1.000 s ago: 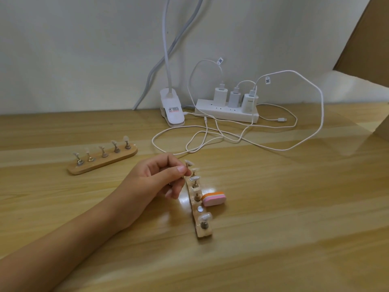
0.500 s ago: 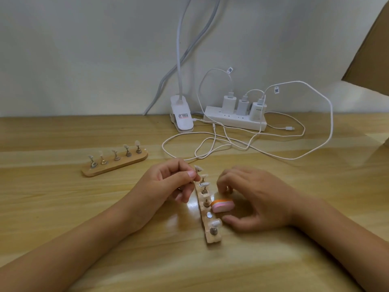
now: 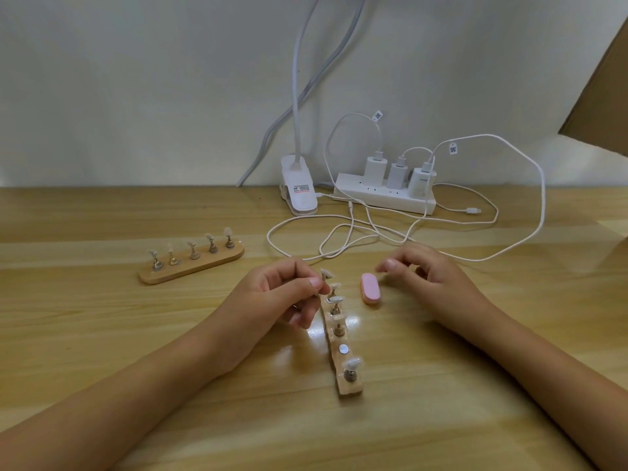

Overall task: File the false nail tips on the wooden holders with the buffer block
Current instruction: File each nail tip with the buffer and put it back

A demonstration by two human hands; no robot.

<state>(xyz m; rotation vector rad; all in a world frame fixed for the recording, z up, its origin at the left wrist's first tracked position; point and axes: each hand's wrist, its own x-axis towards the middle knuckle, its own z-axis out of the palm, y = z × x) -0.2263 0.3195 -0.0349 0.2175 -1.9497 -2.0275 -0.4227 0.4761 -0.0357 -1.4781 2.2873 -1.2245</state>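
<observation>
A wooden holder [image 3: 347,385] with several false nail tips on metal pegs runs away from me at the table's centre. One of its round slots [image 3: 344,349] is bare. My left hand [image 3: 278,297] pinches a peg with a nail tip [image 3: 334,287] near the holder's far end. The pink and orange buffer block [image 3: 369,288] lies flat on the table just right of that end. My right hand [image 3: 431,278] hovers right of the block, fingers apart, index tip close above it but not holding it. A second holder [image 3: 192,266] with several tips sits to the left.
At the back by the wall stand a white power strip [image 3: 384,197] with three chargers and a white lamp clamp [image 3: 299,195]. Loose white cables [image 3: 343,232] loop across the table just beyond my hands. Brown cardboard [image 3: 605,79] fills the upper right.
My right hand came in from the right, took the buffer block beside the holder, shifted it farther away, and has let go; the block now lies pink face up. My left hand keeps its pinch.
</observation>
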